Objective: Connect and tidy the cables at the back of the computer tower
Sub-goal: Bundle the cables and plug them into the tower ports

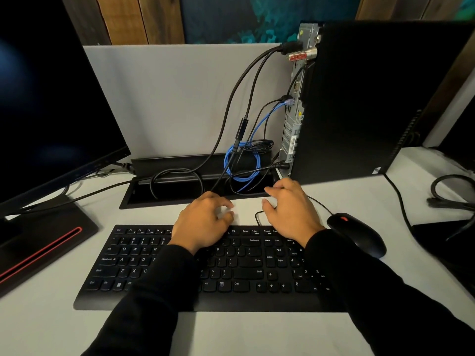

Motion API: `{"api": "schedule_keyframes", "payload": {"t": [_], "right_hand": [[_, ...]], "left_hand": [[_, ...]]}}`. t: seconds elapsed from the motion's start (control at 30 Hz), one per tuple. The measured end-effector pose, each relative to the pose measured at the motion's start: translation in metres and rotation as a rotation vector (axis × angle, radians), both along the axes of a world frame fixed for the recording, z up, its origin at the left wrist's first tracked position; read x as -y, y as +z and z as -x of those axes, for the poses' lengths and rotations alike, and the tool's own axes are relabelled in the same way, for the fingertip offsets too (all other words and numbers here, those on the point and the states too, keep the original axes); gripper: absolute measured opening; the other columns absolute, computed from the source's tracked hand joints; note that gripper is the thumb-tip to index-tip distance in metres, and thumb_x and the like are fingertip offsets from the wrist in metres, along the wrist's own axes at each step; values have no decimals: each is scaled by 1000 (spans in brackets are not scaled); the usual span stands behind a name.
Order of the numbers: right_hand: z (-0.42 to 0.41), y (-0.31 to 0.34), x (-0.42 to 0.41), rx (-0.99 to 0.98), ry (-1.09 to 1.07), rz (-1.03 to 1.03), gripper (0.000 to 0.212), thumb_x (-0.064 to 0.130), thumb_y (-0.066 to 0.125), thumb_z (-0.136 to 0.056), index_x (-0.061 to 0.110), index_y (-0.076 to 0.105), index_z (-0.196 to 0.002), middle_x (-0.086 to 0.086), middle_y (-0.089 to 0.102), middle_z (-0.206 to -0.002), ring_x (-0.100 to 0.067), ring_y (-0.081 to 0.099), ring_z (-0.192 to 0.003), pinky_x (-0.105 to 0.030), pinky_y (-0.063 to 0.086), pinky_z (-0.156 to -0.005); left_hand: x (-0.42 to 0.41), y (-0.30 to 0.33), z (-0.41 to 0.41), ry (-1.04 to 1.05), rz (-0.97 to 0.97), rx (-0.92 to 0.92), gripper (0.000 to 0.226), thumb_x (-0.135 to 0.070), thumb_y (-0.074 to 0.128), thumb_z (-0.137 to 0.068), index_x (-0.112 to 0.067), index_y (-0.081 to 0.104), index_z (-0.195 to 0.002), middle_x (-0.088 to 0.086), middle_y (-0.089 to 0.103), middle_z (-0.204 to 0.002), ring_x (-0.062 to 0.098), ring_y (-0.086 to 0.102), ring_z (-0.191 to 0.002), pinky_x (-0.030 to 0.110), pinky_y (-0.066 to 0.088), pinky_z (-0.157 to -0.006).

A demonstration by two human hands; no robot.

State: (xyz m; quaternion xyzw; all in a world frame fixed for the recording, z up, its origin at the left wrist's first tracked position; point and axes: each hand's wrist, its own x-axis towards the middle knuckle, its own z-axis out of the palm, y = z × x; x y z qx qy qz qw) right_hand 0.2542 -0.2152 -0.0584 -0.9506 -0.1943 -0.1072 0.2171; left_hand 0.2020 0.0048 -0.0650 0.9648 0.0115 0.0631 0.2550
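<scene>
The upright black metal computer tower [359, 104] turns its silver port panel leftward; black cables [231, 98] and a coiled blue cable [243, 163] hang there. Before it, left hand [203, 222] and right hand [290, 209] hover loosely curled, empty, over the black keyboard [231, 273].

At right in the frame, the black computer tower [359, 98] has a matt side panel, while its rear strip is bare grey metal [295, 119] with a dull sheen. The coiled blue cable [241, 163] looks like smooth plastic. The black plastic keyboard [231, 268] is matt; the black mouse [357, 233] slightly glossy. The white surface [244, 335] is smooth and matt. Behind, a pale grey divider panel [167, 98] looks like matt cloth.
</scene>
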Motion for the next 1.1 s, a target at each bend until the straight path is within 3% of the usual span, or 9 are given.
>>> {"api": "schedule_keyframes", "payload": {"t": [0.13,0.3,0.37,0.43,0.57,0.67,0.77,0.97,1.1], "right_hand": [[-5,20,-9,149,-1,-179,48,29,61,-100,10,58,-143,-6,57,-137,-22,51,-129,-33,43,-111],[-36,72,-43,-9,-86,-479,45,26,55,-104,8,54,-145,-11,66,-128,-21,69,-109,-35,53,-101],[-52,86,-55,-32,-118,-529,25,20,53,-103,6,64,-120,-13,70,-98,-26,68,-91,-41,57,-87],[-63,97,-60,-72,-157,-605,13,6,50,-98,5,58,-88,-9,59,-75,-22,58,-71,-40,50,-68],[-72,98,-61,-87,-243,-644,17,6,54,-94,9,59,-110,-10,68,-101,-26,64,-95,-43,55,-84],[-76,88,-62,-8,-228,-633,10,8,54,-96,12,63,-98,-6,70,-87,-25,66,-83,-41,55,-72],[-74,87,-60,87,-194,-651,31,9,54,-99,23,56,-72,6,58,-64,-9,55,-61,-17,38,-53],[-70,94,-54,93,-63,-803,42,4,59,-98,29,53,-65,8,54,-58,-4,50,-54,-17,38,-52],[-72,95,-50,130,-26,-775,44,5,58,-99,33,51,-66,7,52,-62,-6,47,-55,-17,37,-53]], "left_hand": [[3,5,-6,10,145,31,15,-38,63,-94,-38,73,-106,-17,67,-102,6,62,-92,34,53,-88],[31,57,-23,-84,267,318,16,-13,62,-93,-20,76,-95,-9,72,-76,7,65,-73,20,51,-75],[44,85,-37,-114,317,386,19,-10,57,-93,-19,73,-86,-5,71,-70,14,65,-66,21,52,-69],[51,109,-53,-105,365,412,21,-9,55,-92,-17,72,-83,-3,70,-69,14,65,-64,21,52,-68],[51,132,-82,-13,351,478,18,-8,58,-94,-14,75,-95,-7,71,-79,4,63,-61,3,44,-65],[56,140,-102,-46,277,481,22,-8,57,-96,-13,76,-107,-3,76,-95,7,70,-78,10,51,-81],[63,144,-116,-89,145,455,27,-11,58,-98,-13,74,-119,3,76,-116,18,69,-107,16,45,-92],[67,150,-135,-62,63,397,25,-11,53,-97,-12,71,-80,7,70,-75,15,59,-67,30,48,-64],[64,159,-147,-71,147,289,29,-16,59,-97,-19,76,-74,0,70,-68,15,65,-67,26,53,-68]]}}
